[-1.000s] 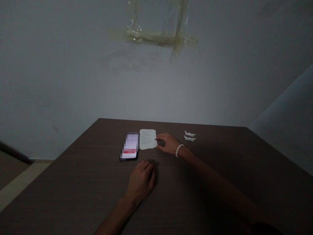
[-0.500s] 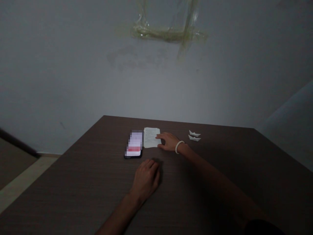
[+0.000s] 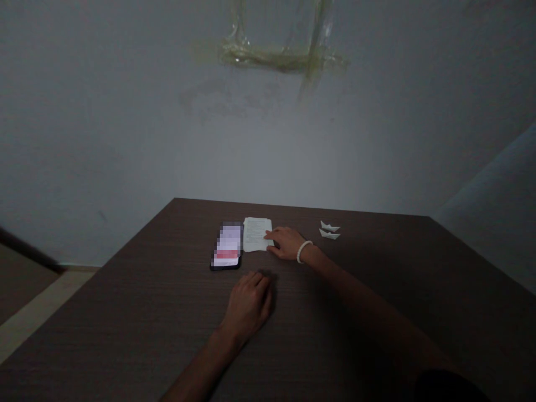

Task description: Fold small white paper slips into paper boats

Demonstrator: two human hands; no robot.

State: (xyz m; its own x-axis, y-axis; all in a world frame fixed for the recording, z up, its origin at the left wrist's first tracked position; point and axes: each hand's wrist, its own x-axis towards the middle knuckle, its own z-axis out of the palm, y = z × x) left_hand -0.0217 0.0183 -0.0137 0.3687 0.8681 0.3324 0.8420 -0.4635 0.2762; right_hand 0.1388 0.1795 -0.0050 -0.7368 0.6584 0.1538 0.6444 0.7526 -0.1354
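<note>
"Hands: how do they lie?"

"Right hand (image 3: 287,244), wearing a bead bracelet (image 3: 304,251), is open, fingertips touching the printed paper sheet (image 3: 257,234) at its 3 o'clock edge. Left hand (image 3: 247,306) rests loosely curled on the wood-grain table (image 3: 125,318), gripping nothing."

"What's nearby?"

"A smartphone (image 3: 226,245) lies just beside the sheet at 9 o'clock, two paper boats (image 3: 330,230) at 2 o'clock."

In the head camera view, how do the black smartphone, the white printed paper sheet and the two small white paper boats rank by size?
1. Black smartphone and white printed paper sheet: they look about equal, so I won't rank them.
2. Two small white paper boats: clearly smallest, and alike in size.
</note>
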